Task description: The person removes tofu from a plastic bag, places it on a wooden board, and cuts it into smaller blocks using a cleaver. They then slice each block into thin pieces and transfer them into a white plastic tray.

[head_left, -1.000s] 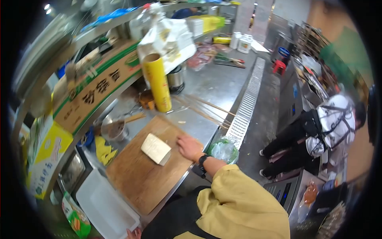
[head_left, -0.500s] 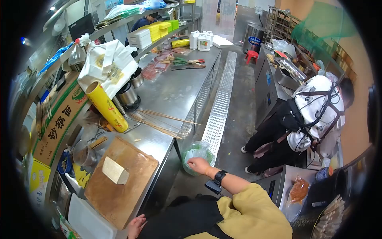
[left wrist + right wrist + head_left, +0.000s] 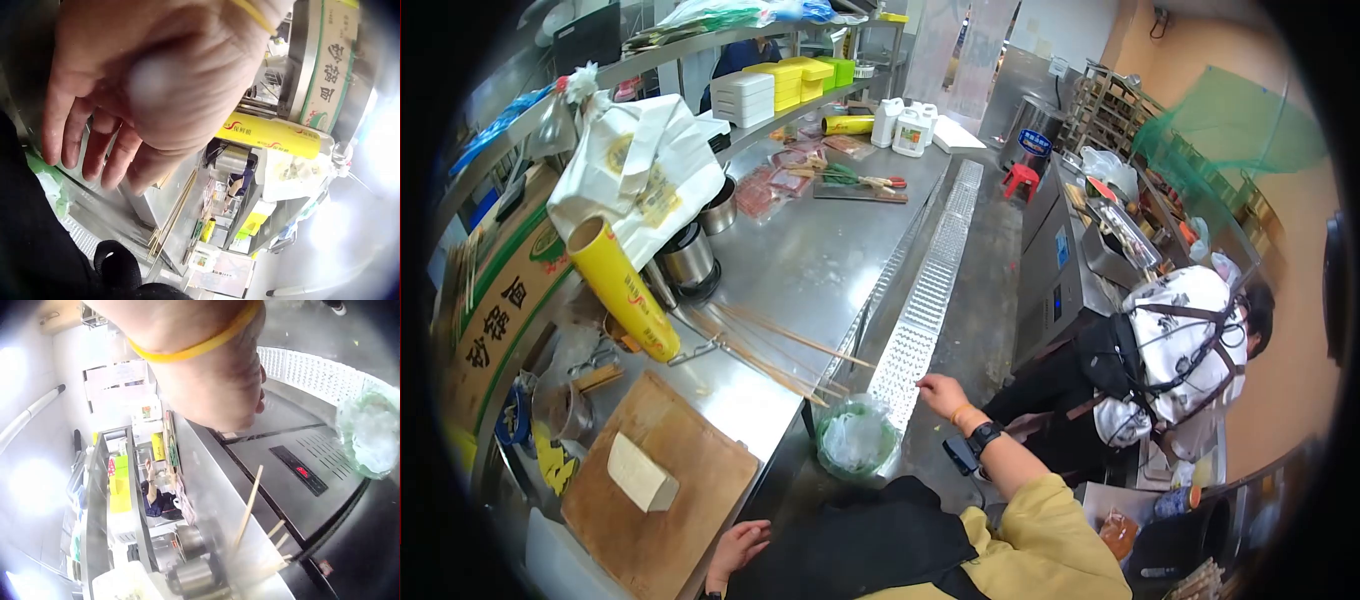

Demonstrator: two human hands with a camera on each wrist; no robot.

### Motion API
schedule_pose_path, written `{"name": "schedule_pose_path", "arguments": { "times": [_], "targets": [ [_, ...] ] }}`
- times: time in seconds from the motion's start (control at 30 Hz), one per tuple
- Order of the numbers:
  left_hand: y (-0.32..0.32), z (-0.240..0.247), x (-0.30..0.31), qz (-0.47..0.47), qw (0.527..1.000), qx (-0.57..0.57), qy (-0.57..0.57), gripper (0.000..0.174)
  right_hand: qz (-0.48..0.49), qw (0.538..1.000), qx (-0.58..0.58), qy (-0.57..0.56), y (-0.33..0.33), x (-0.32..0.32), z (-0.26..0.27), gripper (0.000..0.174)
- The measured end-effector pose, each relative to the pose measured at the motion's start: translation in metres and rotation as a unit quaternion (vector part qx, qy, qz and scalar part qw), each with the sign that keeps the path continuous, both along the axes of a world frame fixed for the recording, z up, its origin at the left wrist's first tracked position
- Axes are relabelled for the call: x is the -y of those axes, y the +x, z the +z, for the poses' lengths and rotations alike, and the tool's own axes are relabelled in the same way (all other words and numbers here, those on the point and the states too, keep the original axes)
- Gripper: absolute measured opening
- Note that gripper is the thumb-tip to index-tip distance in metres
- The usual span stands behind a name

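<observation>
A pale, cream-coloured block (image 3: 640, 474) lies on the brown wooden board (image 3: 700, 462) at the lower left in the head view. Beside the board's near right edge is my left hand (image 3: 740, 548), palm partly up and fingers loosely bent, holding nothing; the left wrist view shows its bare palm (image 3: 156, 87). My right hand (image 3: 944, 396) hangs in the air over the aisle, to the right of a bag-lined bin (image 3: 858, 440), its fingers loosely curled with nothing visible in them. Most of those fingers are hidden in the right wrist view, behind the hand (image 3: 215, 387).
Long wooden skewers (image 3: 785, 333) stick out over the steel table's (image 3: 820, 250) edge. A yellow film roll (image 3: 625, 290) stands by metal pots (image 3: 690, 258). A person in a white patterned top (image 3: 1185, 350) bends over the right counter. A shelf runs along the left.
My right hand has left the board, passed above the bin and now hangs beyond it. My left hand has come up beside the board. The head view has turned right; the block stays on the board.
</observation>
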State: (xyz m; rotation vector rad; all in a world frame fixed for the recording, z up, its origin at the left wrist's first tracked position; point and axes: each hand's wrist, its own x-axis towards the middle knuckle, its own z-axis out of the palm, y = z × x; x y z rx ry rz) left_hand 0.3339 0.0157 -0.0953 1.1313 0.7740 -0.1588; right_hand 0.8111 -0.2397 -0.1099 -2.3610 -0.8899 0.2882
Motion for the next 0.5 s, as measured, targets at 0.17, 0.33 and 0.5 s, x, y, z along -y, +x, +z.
{"name": "schedule_pose_path", "arguments": {
  "times": [0.17,0.33,0.5],
  "targets": [
    [0.022,-0.047,0.015,0.081,0.996,-0.046,0.006,0.038,0.021,0.997,0.072,-0.001,0.152,-0.059,-0.008,0.022],
    [0.100,0.033,0.088,0.189,0.965,-0.160,0.081,0.050,0.006,0.986,0.161,0.048,0.341,-0.175,-0.021,0.030],
    [0.191,0.060,0.110,0.269,0.919,-0.280,0.070,0.050,-0.004,0.976,0.216,0.024,0.489,-0.274,-0.040,0.049]
  ]
}}
